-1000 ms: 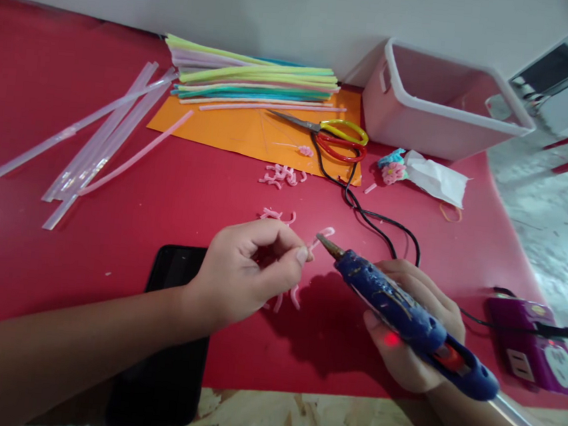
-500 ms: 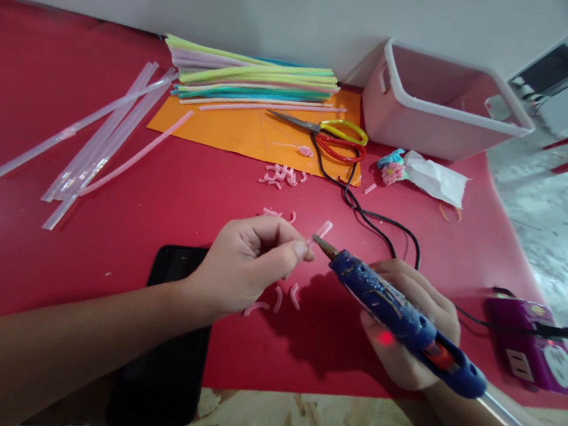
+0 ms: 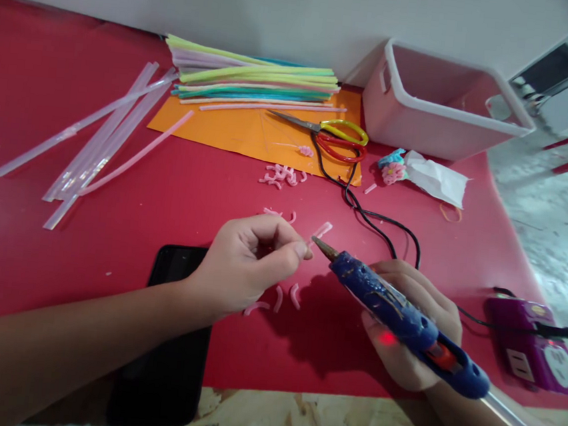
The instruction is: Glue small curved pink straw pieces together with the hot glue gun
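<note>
Between its thumb and fingertips, my left hand (image 3: pixel 253 264) pinches a short piece of pink pipe cleaner (image 3: pixel 322 230), whose free end points up and to the right. My right hand (image 3: pixel 418 326) is wrapped around a blue hot glue gun (image 3: pixel 386 296), with a clear glue stick (image 3: pixel 503 408) poking from its rear. The gun's metal nozzle is at the pink piece, close to my left fingertips; I cannot tell whether they touch. Loose curved pink pieces (image 3: pixel 295 296) lie below my left hand, and a small pile of pink pieces (image 3: pixel 283 175) lies farther back.
Several clear glue sticks (image 3: pixel 105 135) lie left. Coloured pipe cleaners (image 3: pixel 257 76) and scissors (image 3: pixel 341 138) rest on orange paper (image 3: pixel 212 129). A pink bin (image 3: pixel 423 126) stands back right, a purple power socket (image 3: pixel 532 344) right. A black cable (image 3: pixel 374 215) crosses the table; a phone (image 3: pixel 162 375) lies under my left arm.
The glue gun has shifted slightly left, its nozzle moving down the pink piece toward my left fingertips. My left hand has turned a little, uncovering more loose pink pieces below it.
</note>
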Tool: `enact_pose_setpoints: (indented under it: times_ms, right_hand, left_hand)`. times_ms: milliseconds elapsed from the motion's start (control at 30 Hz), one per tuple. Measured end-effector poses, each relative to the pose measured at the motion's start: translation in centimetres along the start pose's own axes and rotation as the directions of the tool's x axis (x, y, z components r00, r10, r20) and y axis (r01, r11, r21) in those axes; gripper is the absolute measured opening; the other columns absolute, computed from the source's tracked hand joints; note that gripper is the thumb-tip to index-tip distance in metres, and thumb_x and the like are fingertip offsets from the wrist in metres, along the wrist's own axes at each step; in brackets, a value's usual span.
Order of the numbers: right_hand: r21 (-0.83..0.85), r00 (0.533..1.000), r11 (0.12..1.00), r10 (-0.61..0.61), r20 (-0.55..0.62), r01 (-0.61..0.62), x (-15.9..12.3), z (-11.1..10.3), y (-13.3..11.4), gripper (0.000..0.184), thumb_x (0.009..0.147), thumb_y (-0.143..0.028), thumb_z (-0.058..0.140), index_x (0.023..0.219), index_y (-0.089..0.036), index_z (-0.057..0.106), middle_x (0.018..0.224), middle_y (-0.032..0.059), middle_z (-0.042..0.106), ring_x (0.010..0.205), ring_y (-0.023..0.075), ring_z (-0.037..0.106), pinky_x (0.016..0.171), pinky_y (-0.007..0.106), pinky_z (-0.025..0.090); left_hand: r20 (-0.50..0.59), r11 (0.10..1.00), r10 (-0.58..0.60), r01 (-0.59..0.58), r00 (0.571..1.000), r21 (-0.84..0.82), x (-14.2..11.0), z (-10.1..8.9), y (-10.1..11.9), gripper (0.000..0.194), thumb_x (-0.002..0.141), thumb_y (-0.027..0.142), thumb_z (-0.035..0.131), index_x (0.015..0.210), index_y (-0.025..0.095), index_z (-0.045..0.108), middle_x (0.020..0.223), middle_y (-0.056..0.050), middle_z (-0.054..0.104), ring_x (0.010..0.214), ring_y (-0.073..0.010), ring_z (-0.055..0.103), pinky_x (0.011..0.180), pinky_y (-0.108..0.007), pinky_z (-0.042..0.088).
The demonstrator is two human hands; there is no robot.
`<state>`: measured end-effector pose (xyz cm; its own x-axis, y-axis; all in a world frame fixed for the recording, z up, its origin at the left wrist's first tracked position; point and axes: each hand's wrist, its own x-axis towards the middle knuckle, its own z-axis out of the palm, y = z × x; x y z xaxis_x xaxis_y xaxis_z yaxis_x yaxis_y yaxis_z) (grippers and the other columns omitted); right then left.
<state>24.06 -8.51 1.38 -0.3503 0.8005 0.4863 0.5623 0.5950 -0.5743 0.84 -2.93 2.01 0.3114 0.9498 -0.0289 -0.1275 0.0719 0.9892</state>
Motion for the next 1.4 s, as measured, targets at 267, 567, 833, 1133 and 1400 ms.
enact_pose_setpoints:
  times_ms: [267, 567, 833, 1133, 1400]
  right_hand:
    - [0.018, 1.0, 1.0, -0.004, 0.009, 0.004, -0.03, 0.25, 0.02, 0.014, 0.081, -0.015, 0.058, 0.094, -0.02, 0.059, 0.086, 0.0048, 0.064, 0.071, 0.0177, 0.063, 0.06, 0.031, 0.055]
    - [0.014, 1.0, 1.0, 0.022, -0.02, -0.022, 0.0, 0.06, -0.15, 0.014, 0.084, -0.016, 0.06, 0.098, -0.021, 0.06, 0.085, 0.0062, 0.064, 0.071, 0.0202, 0.064, 0.058, 0.033, 0.056]
    - [-0.003, 1.0, 1.0, 0.023, 0.02, -0.023, -0.03, 0.02, -0.22, 0.013, 0.085, -0.016, 0.059, 0.097, -0.022, 0.06, 0.084, 0.0054, 0.064, 0.067, 0.0192, 0.063, 0.055, 0.032, 0.055]
    - [0.007, 1.0, 1.0, 0.009, -0.008, -0.009, -0.03, 0.1, -0.04, 0.02, 0.08, -0.013, 0.059, 0.098, -0.022, 0.059, 0.085, 0.0048, 0.064, 0.07, 0.0206, 0.064, 0.058, 0.034, 0.057]
    - [-0.004, 1.0, 1.0, 0.018, -0.025, -0.018, -0.13, 0.08, -0.13, 0.016, 0.082, -0.017, 0.059, 0.096, -0.023, 0.061, 0.084, 0.0061, 0.066, 0.07, 0.0233, 0.066, 0.058, 0.036, 0.057]
  left_hand:
    - [-0.023, 0.997, 0.014, -0.013, 1.0, 0.076, -0.41, 0.06, 0.08, 0.017, 0.079, 0.018, 0.065, 0.063, 0.016, 0.061, 0.053, 0.005, 0.056, 0.048, -0.0072, 0.05, 0.045, -0.018, 0.041]
    - [-0.02, 0.997, 0.007, -0.005, 1.0, 0.071, -0.33, 0.16, 0.11, 0.017, 0.079, 0.018, 0.066, 0.063, 0.017, 0.062, 0.052, 0.005, 0.056, 0.046, -0.0064, 0.05, 0.045, -0.017, 0.041]
    - [-0.021, 0.997, -0.018, 0.02, 1.0, 0.071, -0.4, 0.07, 0.14, 0.017, 0.08, 0.021, 0.067, 0.064, 0.017, 0.062, 0.05, 0.005, 0.055, 0.042, -0.0064, 0.047, 0.041, -0.018, 0.038]
    - [-0.028, 0.997, -0.025, 0.027, 0.999, 0.074, -0.38, 0.16, 0.23, 0.017, 0.078, 0.019, 0.067, 0.062, 0.017, 0.061, 0.052, 0.005, 0.056, 0.047, -0.0071, 0.049, 0.045, -0.018, 0.041]
    - [-0.037, 0.995, -0.007, 0.011, 0.999, 0.098, -0.32, 0.13, 0.21, 0.016, 0.076, 0.019, 0.067, 0.061, 0.017, 0.061, 0.052, 0.004, 0.056, 0.047, -0.0071, 0.049, 0.045, -0.018, 0.041]
